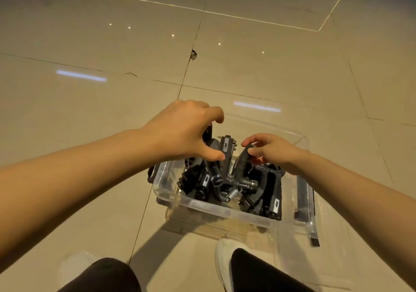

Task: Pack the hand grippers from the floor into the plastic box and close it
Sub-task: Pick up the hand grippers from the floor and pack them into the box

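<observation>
Head view looks down at a clear plastic box (225, 210) on the tiled floor (90, 44), at about 6 o'clock. Black hand grippers (227, 179) are piled inside it. At 9 o'clock of the pile, the left hand (182, 132) has its fingers curled around one black handle. At 3 o'clock, the right hand (272, 150) pinches another handle. White shoes (221, 253) stand just below the box.
</observation>
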